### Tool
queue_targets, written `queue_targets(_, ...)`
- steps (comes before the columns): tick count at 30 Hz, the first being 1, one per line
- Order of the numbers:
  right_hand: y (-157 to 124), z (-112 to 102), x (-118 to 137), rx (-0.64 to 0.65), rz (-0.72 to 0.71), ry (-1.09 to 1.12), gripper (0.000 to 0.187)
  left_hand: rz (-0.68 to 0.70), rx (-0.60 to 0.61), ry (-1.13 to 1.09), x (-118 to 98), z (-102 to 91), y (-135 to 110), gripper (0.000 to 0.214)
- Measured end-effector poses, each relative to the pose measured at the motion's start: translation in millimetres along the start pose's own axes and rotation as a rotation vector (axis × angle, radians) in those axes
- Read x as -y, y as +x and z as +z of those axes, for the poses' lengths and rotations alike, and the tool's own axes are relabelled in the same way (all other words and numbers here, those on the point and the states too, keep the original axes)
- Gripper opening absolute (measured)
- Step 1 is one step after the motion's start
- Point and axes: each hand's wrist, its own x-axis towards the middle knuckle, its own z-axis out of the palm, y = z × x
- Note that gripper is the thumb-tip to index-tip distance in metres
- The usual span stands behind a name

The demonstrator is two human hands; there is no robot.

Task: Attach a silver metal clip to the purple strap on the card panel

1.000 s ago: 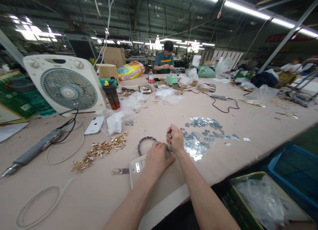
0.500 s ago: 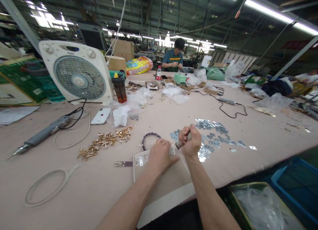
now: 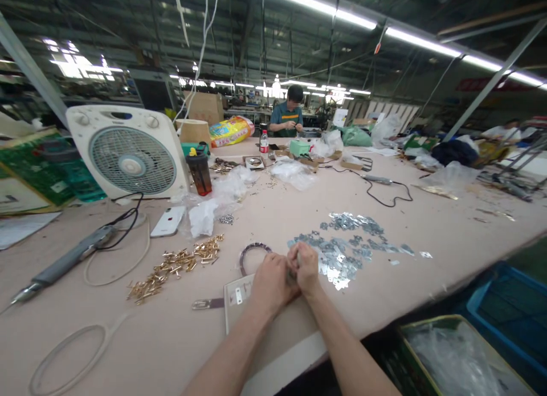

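My two hands meet over the far edge of a beige board (image 3: pixel 239 305) at the table's near side. My right hand (image 3: pixel 306 272) is closed round a short grey tool handle (image 3: pixel 293 272), only a sliver of which shows. My left hand (image 3: pixel 270 282) lies knuckles up on the board, pressed against the right hand; whatever is under its fingers is hidden. A pile of small silver metal plates (image 3: pixel 342 253) spreads just right of the hands. A dark ring (image 3: pixel 252 250) lies just beyond the left hand, and a heap of brass parts (image 3: pixel 175 264) lies further left.
A silver strip (image 3: pixel 208 303), a grey electric screwdriver (image 3: pixel 64 262) with its cable, a white phone (image 3: pixel 167 221), a fan (image 3: pixel 128 156) and a dark tumbler (image 3: pixel 200 171) are at the left. A co-worker (image 3: pixel 290 114) sits at the far end. Bins (image 3: pixel 491 305) stand below the table's right edge.
My right hand, raised and apart half a second ago with the tool handle showing, has come down against my left hand. The camera view has shifted slightly.
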Motion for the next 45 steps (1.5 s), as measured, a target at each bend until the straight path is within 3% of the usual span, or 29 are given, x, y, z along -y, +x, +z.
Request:
queue_targets(3,-9.5,-5.7,-7.3,0.013,0.007,-0.011,0.053,0.005,-0.001,0.001,-2.8,-0.2,-0.6,0.024)
queue_targets(6,-20.3,-23.4,-9.2,-0.040,0.032,0.016,0.057,0.015,-0.026,-0.022,-0.7,1.6,-0.7,0.033)
queue_targets(10,-39.4,-55.4,-11.5,-0.093,0.057,0.045,0.057,0.003,0.038,-0.046,4.0,4.5,1.2,0.052)
queue_targets(13,-60.5,-64.0,-7.6,-0.128,0.079,-0.006,0.059,-0.013,0.006,-0.072,-1.2,2.0,-3.3,0.053)
queue_targets(18,-83.8,-51.4,6.3,-0.073,0.000,-0.203,0.054,-0.005,0.025,-0.166,-5.0,-14.4,-11.3,0.069)
queue_targets(24,-85.7,-50.7,9.9,-0.067,-0.023,-0.219,0.046,-0.035,-0.087,-0.142,18.5,-61.9,-25.8,0.039)
queue_targets(27,-86.9,-50.9,11.0,-0.029,-0.040,-0.244,0.044,-0.064,-0.074,-0.058,28.5,-78.1,-40.0,0.031)
queue_targets(36,-88.0,-51.7,15.4,-0.001,-0.009,-0.245,0.046,-0.012,0.072,0.122,29.7,-63.4,-59.1,0.040)
queue_targets(41,-81.8,-48.0,28.8,-0.155,0.058,-0.121,0.049,-0.020,0.057,0.126,27.8,-57.3,-59.8,0.042)
queue_targets(45,-66.2,-26.4,34.1,-0.228,0.074,0.058,0.043,-0.057,0.065,0.086,27.6,-56.4,-58.8,0.043)
